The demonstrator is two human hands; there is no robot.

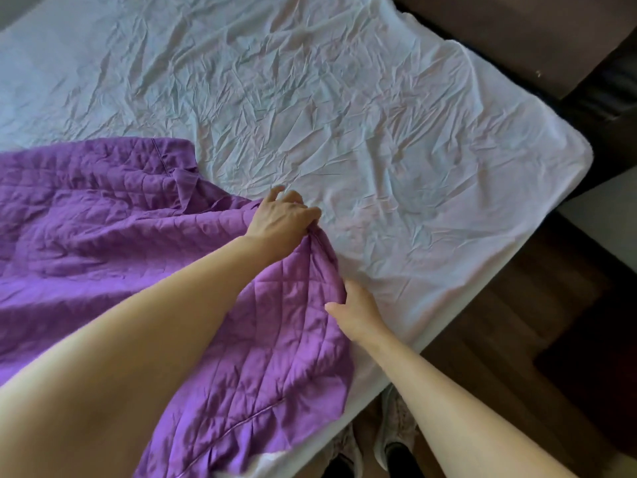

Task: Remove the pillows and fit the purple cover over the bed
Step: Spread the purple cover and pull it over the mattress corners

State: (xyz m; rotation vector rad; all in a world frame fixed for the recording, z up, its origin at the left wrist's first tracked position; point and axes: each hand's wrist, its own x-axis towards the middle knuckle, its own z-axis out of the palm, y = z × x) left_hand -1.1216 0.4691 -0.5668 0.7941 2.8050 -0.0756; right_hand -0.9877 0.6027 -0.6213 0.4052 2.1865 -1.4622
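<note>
Now, purple cover (103, 229): bunched, lower left of frame, on bed (379, 115).
Left hand (281, 219): fingers curled, gripping cover edge, centre.
Right hand (358, 308): fingers tucked under same edge, pinching it.

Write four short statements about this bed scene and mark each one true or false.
1. The left hand and the right hand both hold the purple cover. True.
2. The cover hides the whole white sheet. False: it lies bunched on the left side, and most of the sheet is bare.
3. Two pillows lie on the sheet. False: no pillow is in view.
4. The sheet is wrinkled. True.
</note>
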